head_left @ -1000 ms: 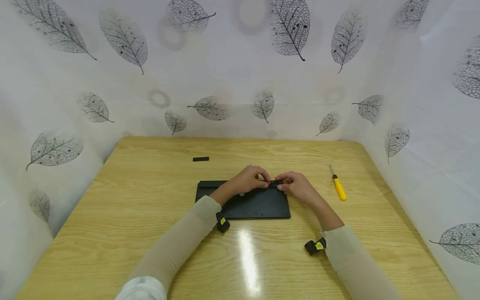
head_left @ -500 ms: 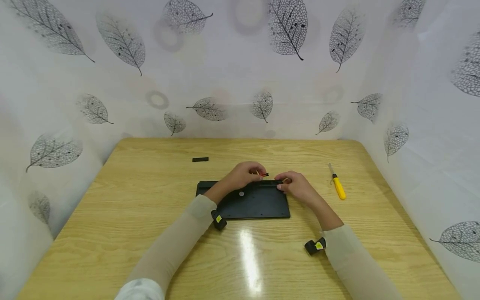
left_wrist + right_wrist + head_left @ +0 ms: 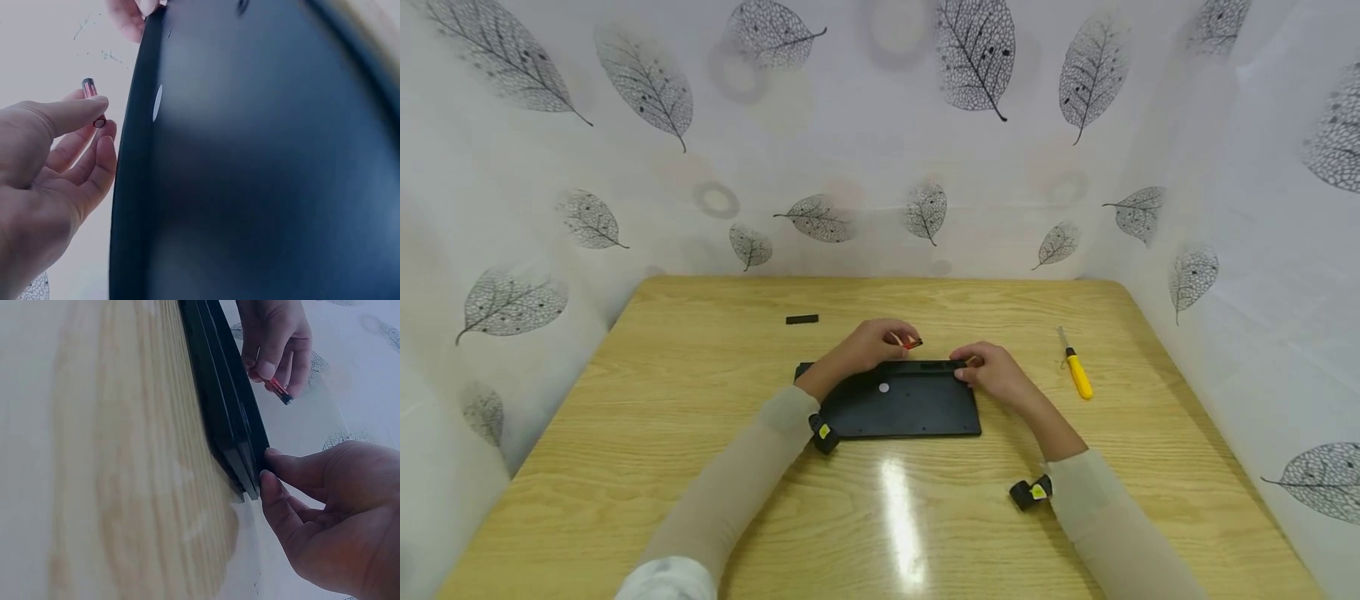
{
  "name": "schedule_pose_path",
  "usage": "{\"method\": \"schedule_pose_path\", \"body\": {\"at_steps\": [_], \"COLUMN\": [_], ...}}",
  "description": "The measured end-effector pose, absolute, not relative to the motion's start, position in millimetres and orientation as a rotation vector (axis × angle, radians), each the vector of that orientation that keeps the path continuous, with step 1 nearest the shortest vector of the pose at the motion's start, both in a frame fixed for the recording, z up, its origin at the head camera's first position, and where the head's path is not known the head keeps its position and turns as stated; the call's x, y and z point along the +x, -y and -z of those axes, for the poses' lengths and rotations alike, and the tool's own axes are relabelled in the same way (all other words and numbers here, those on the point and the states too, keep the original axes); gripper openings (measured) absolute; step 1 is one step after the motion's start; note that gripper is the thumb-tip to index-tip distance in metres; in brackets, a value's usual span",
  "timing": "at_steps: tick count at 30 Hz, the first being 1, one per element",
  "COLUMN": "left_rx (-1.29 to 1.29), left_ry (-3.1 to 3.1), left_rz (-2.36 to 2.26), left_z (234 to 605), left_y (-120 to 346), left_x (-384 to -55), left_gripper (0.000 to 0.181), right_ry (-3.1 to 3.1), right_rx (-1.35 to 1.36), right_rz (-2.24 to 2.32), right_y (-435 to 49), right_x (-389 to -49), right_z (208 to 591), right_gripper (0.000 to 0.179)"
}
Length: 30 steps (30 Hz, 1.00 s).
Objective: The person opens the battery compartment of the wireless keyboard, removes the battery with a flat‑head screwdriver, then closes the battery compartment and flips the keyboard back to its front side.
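A black keyboard (image 3: 917, 408) lies underside up on the table, a round pale sticker (image 3: 883, 388) on it and a narrow recess (image 3: 936, 366) along its back edge. My left hand (image 3: 871, 343) is above that edge, pinching a red and black battery (image 3: 913, 343) between thumb and fingers. In the left wrist view the battery (image 3: 89, 86) sticks out past the thumb, apart from the keyboard. My right hand (image 3: 996, 372) grips the keyboard's back right corner, thumb and forefinger at its edge, as the right wrist view shows.
A small black strip like a battery cover (image 3: 802, 319) lies at the back left of the wooden table (image 3: 647, 400). To the right is a screwdriver (image 3: 1078, 377) with a yellow handle. A leaf-patterned curtain (image 3: 865, 150) surrounds the table's back and sides.
My left hand has lifted the battery up out of the recess area and moved back and left with it. My right hand has stayed at the keyboard's corner.
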<state>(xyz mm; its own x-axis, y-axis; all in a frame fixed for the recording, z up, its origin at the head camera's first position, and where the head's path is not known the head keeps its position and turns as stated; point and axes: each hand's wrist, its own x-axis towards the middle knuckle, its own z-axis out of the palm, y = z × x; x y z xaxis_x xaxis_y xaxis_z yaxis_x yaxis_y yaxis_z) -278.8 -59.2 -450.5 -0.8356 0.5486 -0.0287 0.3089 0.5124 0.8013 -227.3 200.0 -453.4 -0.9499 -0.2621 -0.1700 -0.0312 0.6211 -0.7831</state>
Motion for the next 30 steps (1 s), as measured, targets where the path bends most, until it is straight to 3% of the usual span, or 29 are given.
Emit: {"method": "schedule_pose_path", "body": {"at_steps": [30], "left_rx": [0.588], "left_ry": [-2.567], "left_rz": [-0.924], "left_z": [454.5], "left_y": [101.1], "left_x": [-332.5], "left_gripper": [0.025], "right_ry": [-2.554], "right_rx": [-0.243], "right_rz": [1.269], "right_y": [-201.7], "right_x": [-225.2], "right_z": [455.2], "right_gripper": [0.032]}}
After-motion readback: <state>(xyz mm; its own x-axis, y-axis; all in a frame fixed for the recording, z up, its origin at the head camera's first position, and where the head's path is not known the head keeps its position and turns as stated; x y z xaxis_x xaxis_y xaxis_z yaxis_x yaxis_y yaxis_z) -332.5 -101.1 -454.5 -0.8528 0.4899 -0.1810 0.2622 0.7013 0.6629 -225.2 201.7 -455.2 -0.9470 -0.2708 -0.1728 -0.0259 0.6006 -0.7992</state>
